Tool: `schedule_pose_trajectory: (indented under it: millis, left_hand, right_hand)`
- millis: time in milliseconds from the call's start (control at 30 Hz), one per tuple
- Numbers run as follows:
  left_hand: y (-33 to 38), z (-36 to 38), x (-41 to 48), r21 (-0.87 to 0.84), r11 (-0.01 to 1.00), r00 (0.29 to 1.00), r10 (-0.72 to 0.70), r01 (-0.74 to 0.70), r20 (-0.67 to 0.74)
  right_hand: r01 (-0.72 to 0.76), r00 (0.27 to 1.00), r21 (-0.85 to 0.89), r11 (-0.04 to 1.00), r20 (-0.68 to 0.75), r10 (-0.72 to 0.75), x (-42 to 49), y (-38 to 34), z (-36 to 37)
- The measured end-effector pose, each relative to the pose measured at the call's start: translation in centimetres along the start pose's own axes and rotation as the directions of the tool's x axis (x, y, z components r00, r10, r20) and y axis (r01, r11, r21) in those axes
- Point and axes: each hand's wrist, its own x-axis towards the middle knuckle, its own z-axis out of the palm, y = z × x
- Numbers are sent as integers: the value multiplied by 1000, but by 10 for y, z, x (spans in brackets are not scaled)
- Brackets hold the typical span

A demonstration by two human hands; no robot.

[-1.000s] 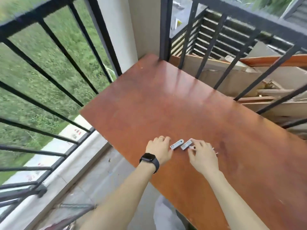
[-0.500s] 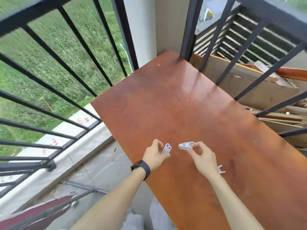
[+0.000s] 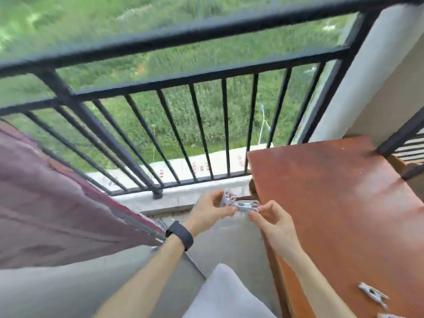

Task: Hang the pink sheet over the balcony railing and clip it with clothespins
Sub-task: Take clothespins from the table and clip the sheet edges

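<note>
- A grey-white plastic clothespin lies on the reddish-brown wooden table, near its closest edge.
- The left hand, with a black watch on its wrist, has its grip pinching a second white clothespin.
- The right hand has its grip pinching a third white clothespin; the two pins touch.
- The dusky pink sheet hangs at left against the black metal balcony railing.

The clothespins I hold: pale plastic, smooth. Sheet: matt cloth. Railing: black painted metal, slight sheen. Table: reddish wood, glossy. Ledge: rough concrete, matt.
</note>
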Motion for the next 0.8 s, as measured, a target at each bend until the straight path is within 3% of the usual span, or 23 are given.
schedule_pose_trajectory:
  millis: [167, 333, 533, 600, 667, 800]
  left_hand:
    - [-7, -76, -55, 234, 964, 935, 198, -130, -293]
    - [-6, -139, -108, 250, 963, 865, 205, -96, -458]
    - [19, -190, -169, 296, 955, 763, 206, -19, -613]
    - [40, -209, -185, 340, 940, 692, 245, 1, -679]
    - [70, -230, -198, 414, 910, 579, 326, 22, -747]
    - [136, -268, -209, 617, 784, 373, 553, 70, -745]
  right_hand:
    - [70, 983, 20, 997, 168, -73, 8, -39, 82]
    - [272, 897, -157, 949, 398, -191, 17, -84, 140]
    - [489, 773, -121, 864, 520, -365, 21, -128, 199]
    - [521, 762, -85, 849, 495, -418, 27, -145, 213]
    - [561, 754, -70, 825, 454, -474, 34, -164, 223]
    - [640, 715, -29, 768, 390, -581, 47, -207, 234]
